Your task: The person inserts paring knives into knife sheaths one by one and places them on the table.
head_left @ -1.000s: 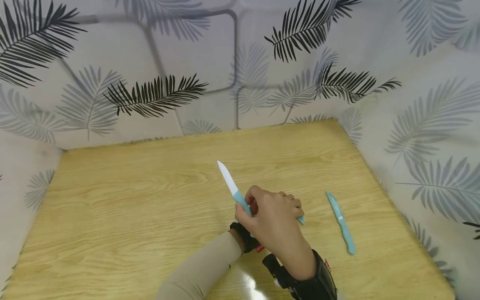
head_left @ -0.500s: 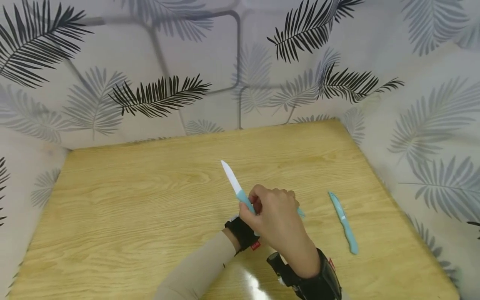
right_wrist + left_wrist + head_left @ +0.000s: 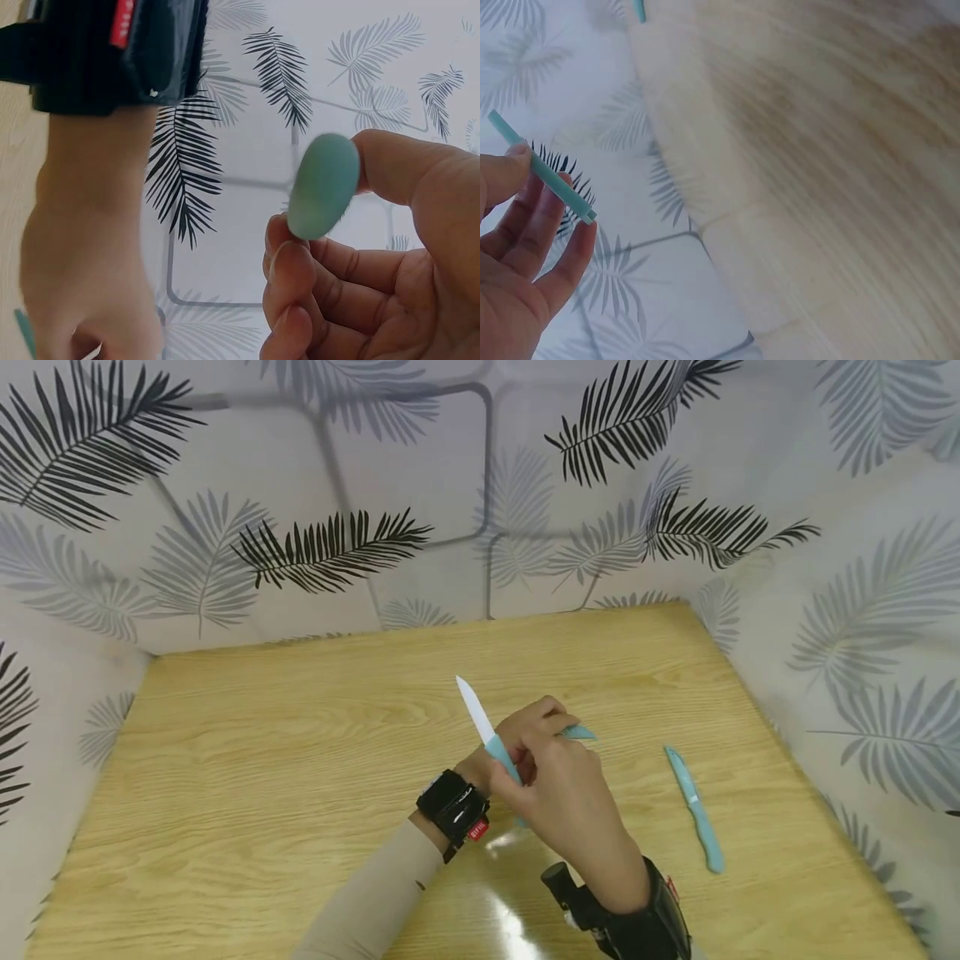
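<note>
My right hand (image 3: 566,785) holds a knife by its light-blue handle (image 3: 501,756), the white blade (image 3: 475,708) pointing up and left. In the right wrist view the rounded handle end (image 3: 325,187) shows between thumb and fingers. Partly behind it in the head view, my left hand (image 3: 525,725) grips a light-blue blade sheath (image 3: 580,732) whose pointed end sticks out to the right. The left wrist view shows this slim sheath (image 3: 555,182) pinched between thumb and fingers. Blade and sheath are apart.
A second knife (image 3: 701,827), with light-blue handle and covered blade, lies on the wooden table (image 3: 300,760) to the right. Leaf-patterned cloth (image 3: 420,572) stands behind the table and along its sides. Each wrist wears a black strapped camera (image 3: 453,810).
My left hand has moved away from me, out from behind my right hand, carrying the sheath with it. The right hand keeps its hold on the knife. The head view has shifted slightly.
</note>
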Motion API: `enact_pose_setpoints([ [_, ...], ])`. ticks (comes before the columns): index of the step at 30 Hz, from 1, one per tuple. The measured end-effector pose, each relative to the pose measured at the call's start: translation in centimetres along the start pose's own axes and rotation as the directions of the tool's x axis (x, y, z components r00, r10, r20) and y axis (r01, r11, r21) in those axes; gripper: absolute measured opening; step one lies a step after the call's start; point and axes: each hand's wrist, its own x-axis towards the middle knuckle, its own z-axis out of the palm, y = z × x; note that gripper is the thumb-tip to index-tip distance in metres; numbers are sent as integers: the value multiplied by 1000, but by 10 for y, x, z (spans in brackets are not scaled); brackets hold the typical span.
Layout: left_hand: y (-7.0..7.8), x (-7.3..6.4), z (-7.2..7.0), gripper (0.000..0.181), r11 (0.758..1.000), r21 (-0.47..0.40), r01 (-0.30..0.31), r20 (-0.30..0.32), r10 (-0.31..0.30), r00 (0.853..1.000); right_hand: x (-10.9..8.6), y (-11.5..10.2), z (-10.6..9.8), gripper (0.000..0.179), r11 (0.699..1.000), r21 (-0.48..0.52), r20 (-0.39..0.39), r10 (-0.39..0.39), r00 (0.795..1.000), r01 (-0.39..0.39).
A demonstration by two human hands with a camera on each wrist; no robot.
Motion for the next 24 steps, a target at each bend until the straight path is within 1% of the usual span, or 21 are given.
enact_pose_setpoints([
  [2, -1, 1, -4, 33, 994, 112, 8, 11, -9, 1000, 0, 0, 0, 19, 1000, 0, -12, -8, 1000, 8],
  [3, -1, 0, -5, 32, 991, 133, 28, 9, -30, 1000, 0, 0, 1, 18, 1000, -3, -18, -15, 1000, 15],
  [4, 0, 0, -9, 32, 982, 181, 59, 5, -61, 998, 0, 1, 1, 17, 1000, -1, -23, -23, 999, 23],
  [5, -1, 0, -11, 31, 968, 238, 85, 3, -88, 996, -1, 1, 1, 17, 1000, 4, -27, -28, 999, 28],
  [6, -2, 0, -15, 29, 958, 269, 104, -5, -106, 994, -1, 1, 1, 16, 999, 10, -28, -32, 999, 32],
  [7, -4, -2, -17, 28, 956, 269, 115, -18, -115, 993, -1, 1, 1, 15, 999, 16, -29, -33, 999, 34],
  [9, -7, -5, -23, 28, 959, 241, 146, -54, -137, 989, -2, 2, 1, 14, 999, 25, -27, -35, 999, 36],
  [12, -12, -13, -31, 27, 962, 235, 141, -96, -121, 988, -3, 2, 1, 12, 999, 32, -15, -32, 999, 33],
  [14, -15, -19, -38, 27, 961, 228, 157, -114, -134, 984, -3, 2, 2, 11, 999, 36, -8, -33, 999, 34],
  [15, -16, -22, -41, 27, 958, 226, 175, -122, -151, 981, -3, 2, 2, 11, 998, 41, -5, -37, 999, 37],
  [16, -16, -25, -45, 27, 955, 221, 196, -130, -170, 977, -3, 2, 3, 11, 998, 43, -4, -42, 999, 42],
  [19, -16, -32, -56, 29, 945, 192, 267, -162, -238, 958, -4, 2, 4, 11, 997, 50, -11, -55, 998, 56],
  [21, -16, -35, -64, 31, 938, 173, 302, -186, -270, 945, -4, 2, 4, 11, 997, 53, -11, -58, 998, 58],
  [24, -18, -41, -74, 32, 931, 134, 338, -242, -300, 923, -4, 2, 5, 12, 997, 52, -6, -50, 999, 50],
])
